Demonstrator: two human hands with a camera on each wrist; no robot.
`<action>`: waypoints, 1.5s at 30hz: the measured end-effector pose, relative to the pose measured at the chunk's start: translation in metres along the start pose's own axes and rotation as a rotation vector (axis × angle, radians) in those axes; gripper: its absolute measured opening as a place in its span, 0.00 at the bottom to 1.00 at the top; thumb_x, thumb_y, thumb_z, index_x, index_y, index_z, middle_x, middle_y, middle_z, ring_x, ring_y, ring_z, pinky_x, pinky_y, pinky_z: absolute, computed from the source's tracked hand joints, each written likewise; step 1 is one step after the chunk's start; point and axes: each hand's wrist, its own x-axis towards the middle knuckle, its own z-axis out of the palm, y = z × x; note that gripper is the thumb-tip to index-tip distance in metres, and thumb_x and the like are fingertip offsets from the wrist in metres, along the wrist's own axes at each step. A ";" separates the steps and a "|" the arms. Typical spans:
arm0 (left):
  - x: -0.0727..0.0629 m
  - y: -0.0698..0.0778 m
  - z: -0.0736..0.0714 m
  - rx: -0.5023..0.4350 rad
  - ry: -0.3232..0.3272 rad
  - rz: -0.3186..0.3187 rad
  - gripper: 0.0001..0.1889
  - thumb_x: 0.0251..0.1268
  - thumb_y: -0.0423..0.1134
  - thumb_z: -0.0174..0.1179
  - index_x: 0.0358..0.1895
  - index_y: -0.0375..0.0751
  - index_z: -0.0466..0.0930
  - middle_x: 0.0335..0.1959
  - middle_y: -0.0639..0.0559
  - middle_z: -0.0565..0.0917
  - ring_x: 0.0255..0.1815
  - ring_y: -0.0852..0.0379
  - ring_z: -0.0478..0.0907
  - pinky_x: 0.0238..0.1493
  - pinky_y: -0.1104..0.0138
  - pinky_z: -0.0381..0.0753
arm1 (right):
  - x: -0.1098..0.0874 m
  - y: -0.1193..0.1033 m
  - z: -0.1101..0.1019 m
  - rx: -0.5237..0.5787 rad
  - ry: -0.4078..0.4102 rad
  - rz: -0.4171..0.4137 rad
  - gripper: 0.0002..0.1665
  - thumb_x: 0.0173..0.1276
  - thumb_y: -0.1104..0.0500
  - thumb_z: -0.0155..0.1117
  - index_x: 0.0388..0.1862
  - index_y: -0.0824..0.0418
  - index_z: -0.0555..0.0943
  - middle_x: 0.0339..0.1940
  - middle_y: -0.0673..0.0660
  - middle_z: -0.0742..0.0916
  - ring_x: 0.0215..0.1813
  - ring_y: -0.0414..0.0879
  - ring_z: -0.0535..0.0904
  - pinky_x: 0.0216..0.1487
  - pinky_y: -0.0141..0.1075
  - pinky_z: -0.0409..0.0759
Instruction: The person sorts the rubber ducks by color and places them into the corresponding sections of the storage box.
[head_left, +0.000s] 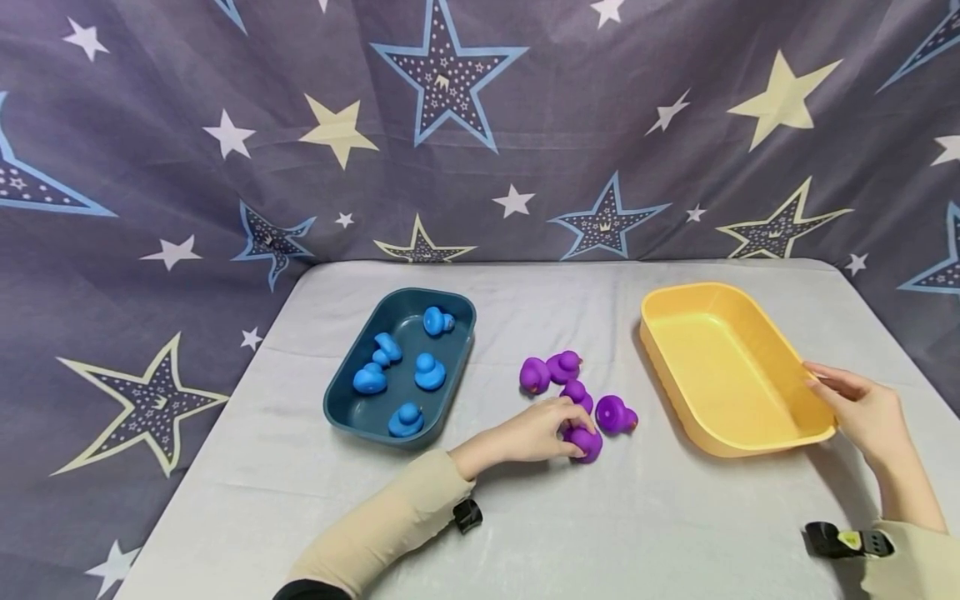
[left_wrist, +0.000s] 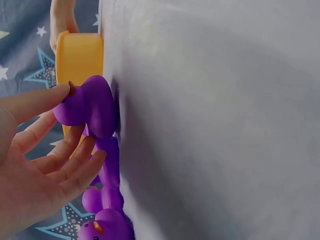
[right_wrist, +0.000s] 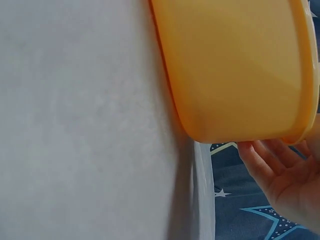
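My left hand reaches to the middle of the table, thumb and fingers around a purple rubber duck. In the left wrist view the thumb and fingertips pinch this duck by its head, its body close against the tabletop. Several more purple ducks lie just beyond, one purple duck tipped with its base showing. My right hand grips the right rim of an empty yellow bin, thumb over the edge and fingers along the outer wall. The right wrist view shows those fingers against the bin's side.
A dark teal bin stands on the left, holding several blue ducks, some tipped over. A pale cloth covers the table. Behind and to the left hangs a grey star-patterned curtain.
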 end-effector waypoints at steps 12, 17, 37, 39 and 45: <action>-0.002 0.009 -0.011 -0.049 0.067 0.036 0.13 0.51 0.37 0.63 0.42 0.44 0.77 0.36 0.57 0.74 0.41 0.64 0.68 0.44 0.77 0.68 | 0.010 0.035 0.000 -0.003 0.002 0.015 0.19 0.59 0.54 0.61 0.51 0.52 0.78 0.27 0.25 0.79 0.30 0.21 0.73 0.23 0.20 0.68; 0.000 0.014 -0.015 -0.078 0.093 0.060 0.13 0.51 0.36 0.64 0.41 0.44 0.77 0.35 0.57 0.75 0.39 0.64 0.69 0.42 0.76 0.71 | 0.008 0.032 0.000 -0.005 0.006 0.020 0.19 0.59 0.54 0.61 0.51 0.51 0.79 0.27 0.24 0.79 0.29 0.21 0.73 0.21 0.21 0.68; 0.027 0.022 -0.027 -0.139 0.142 0.027 0.15 0.52 0.38 0.63 0.44 0.43 0.77 0.38 0.55 0.77 0.42 0.67 0.71 0.45 0.76 0.70 | 0.010 0.039 0.001 0.021 0.005 0.052 0.22 0.59 0.54 0.61 0.53 0.55 0.77 0.27 0.25 0.79 0.30 0.20 0.74 0.25 0.18 0.70; 0.032 0.023 -0.028 -0.163 0.143 0.025 0.15 0.52 0.37 0.63 0.45 0.43 0.76 0.38 0.54 0.77 0.42 0.66 0.71 0.45 0.76 0.69 | 0.010 0.039 0.001 0.028 0.003 0.051 0.22 0.59 0.54 0.61 0.53 0.56 0.77 0.27 0.25 0.79 0.31 0.20 0.74 0.26 0.18 0.70; 0.047 0.025 -0.032 -0.205 0.162 0.044 0.15 0.53 0.37 0.62 0.46 0.42 0.76 0.39 0.54 0.78 0.42 0.67 0.71 0.45 0.78 0.68 | 0.008 0.033 0.002 0.046 0.014 0.053 0.19 0.59 0.55 0.62 0.51 0.51 0.79 0.27 0.25 0.79 0.31 0.20 0.73 0.26 0.17 0.69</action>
